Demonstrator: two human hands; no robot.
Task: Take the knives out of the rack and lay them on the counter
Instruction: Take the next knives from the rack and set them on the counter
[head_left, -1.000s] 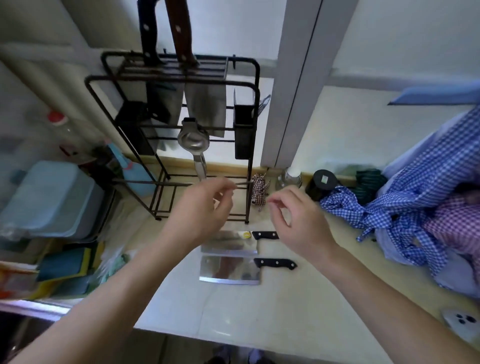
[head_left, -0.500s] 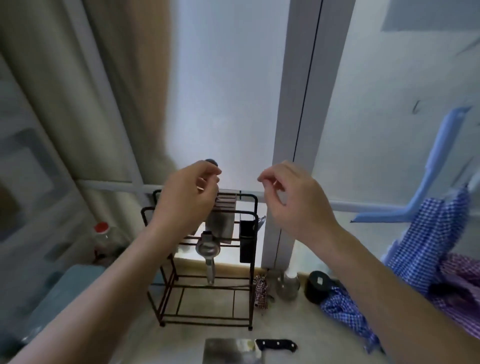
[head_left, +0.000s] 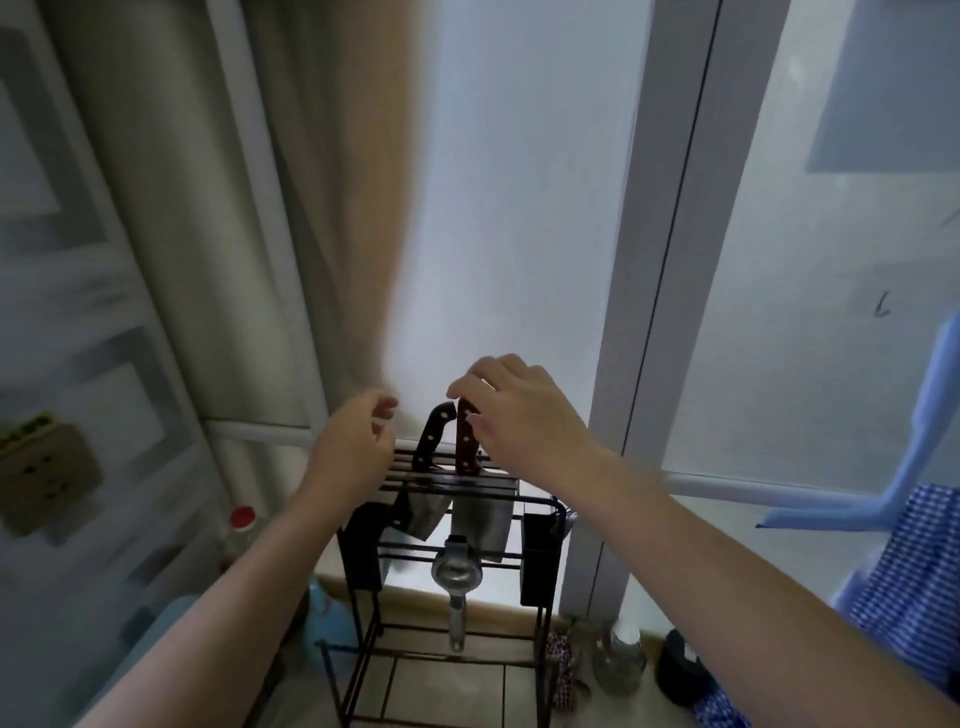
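- Frosted window panes and a beige curtain (head_left: 332, 208) fill the background; a black wire rack (head_left: 447, 525) stands on the tiled counter (head_left: 441, 686) below.
- Two cleavers sit upright in the rack's top slots: a black-handled cleaver (head_left: 431, 441) leaning left and a brown-handled cleaver (head_left: 466, 441) beside it.
- Right hand (head_left: 524, 410) has moved over the brown handle, fingers open around its tip, not yet closed.
- Left hand (head_left: 358, 441) has dropped left of the handles, fingers loosely curled, empty.
- View has tilted up, so the cleaver lying on the counter is now out of frame.

rack (head_left: 540, 501): black wire frame, upright on worktop (head_left: 441, 686)
dark-handled knife (head_left: 431, 441): in top slots, handle tilted left, blade hanging
brown-handled knife (head_left: 466, 441): beside it, upright, blade hanging
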